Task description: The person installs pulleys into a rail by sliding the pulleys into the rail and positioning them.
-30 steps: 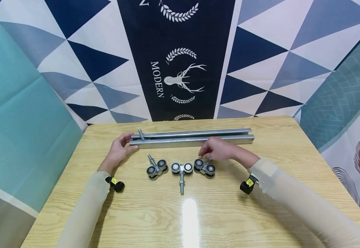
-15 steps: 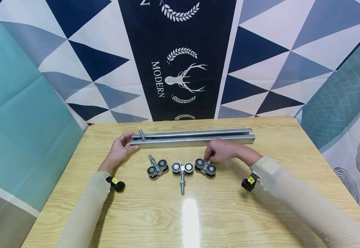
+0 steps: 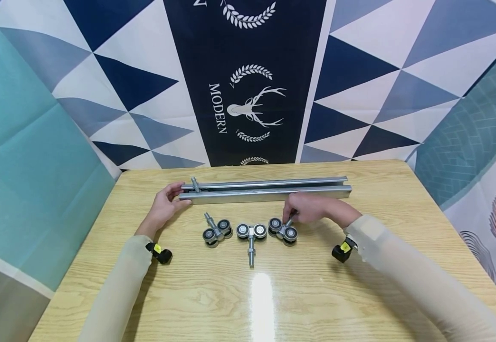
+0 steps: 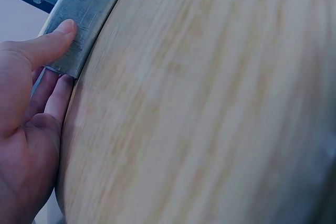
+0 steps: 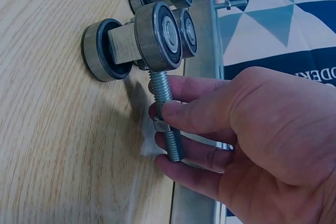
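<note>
A steel channel track (image 3: 239, 196) lies across the back of the table, open slot upward. My left hand (image 3: 165, 206) holds its left end; in the left wrist view the thumb (image 4: 60, 34) presses the side wall and the fingers sit around the end. Just inside that end, a threaded bolt (image 3: 195, 184) with a nut stands out of the slot. My right hand (image 3: 310, 207) pinches the threaded stem (image 5: 160, 85) of the rightmost roller trolley (image 3: 289, 235), thumb by the nut. The trolley's black-rimmed wheels (image 5: 167, 34) show fully in the right wrist view.
Two more roller trolleys lie in front of the track: the middle one (image 3: 251, 232) with its stem toward me, the left one (image 3: 216, 233) with its stem pointing away. A patterned cloth (image 3: 248, 95) hangs behind the wooden table (image 3: 214, 304).
My right hand has shifted slightly right and its fingers have come together on the right trolley's stem. The left hand stays at the track's end.
</note>
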The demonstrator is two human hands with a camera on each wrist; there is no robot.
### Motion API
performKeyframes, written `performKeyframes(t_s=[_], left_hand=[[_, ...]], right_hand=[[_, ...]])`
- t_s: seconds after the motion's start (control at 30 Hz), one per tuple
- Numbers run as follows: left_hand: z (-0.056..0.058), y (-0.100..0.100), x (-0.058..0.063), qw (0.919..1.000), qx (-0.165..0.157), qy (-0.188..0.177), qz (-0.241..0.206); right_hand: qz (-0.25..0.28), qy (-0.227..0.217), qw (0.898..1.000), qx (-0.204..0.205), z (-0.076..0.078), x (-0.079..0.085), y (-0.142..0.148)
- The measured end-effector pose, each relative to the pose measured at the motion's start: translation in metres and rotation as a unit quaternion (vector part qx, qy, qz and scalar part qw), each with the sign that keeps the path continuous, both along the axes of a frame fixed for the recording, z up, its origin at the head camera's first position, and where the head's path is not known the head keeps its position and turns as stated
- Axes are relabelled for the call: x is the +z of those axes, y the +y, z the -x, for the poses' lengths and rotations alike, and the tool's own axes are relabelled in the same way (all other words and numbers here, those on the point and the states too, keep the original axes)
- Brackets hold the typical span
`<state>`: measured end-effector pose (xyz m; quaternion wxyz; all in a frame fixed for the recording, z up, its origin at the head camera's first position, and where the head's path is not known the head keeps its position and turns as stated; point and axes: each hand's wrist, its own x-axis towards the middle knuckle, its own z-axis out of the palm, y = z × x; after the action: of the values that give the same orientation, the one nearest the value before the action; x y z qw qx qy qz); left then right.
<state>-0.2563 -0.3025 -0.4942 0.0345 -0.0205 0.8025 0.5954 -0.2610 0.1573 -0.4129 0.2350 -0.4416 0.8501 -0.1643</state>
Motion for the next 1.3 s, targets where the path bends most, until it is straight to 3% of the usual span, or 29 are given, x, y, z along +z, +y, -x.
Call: performKeyframes(t_s=[0.57, 0.8, 1.03, 1.3], left_hand=[[0.0, -0.001, -0.002, 1.0, -0.001, 0.001, 0.008], [-0.001, 0.0, 0.0, 1.0, -0.001, -0.002, 0.008], [0.001, 0.001, 0.002, 1.0, -0.008, 0.002, 0.006], [-0.001, 0.0, 0.003, 1.0, -0.007, 0.002, 0.006]], right_hand=[[-0.064, 0.043, 0.997, 0.022, -0.004, 0.012, -0.003], [-0.084, 0.08, 0.992, 0.039, -0.004, 0.022, -0.001], [-0.103, 0.073, 0.991, 0.043, -0.002, 0.029, -0.001], [-0.111, 0.095, 0.988, 0.038, -0.005, 0.036, -0.001]])
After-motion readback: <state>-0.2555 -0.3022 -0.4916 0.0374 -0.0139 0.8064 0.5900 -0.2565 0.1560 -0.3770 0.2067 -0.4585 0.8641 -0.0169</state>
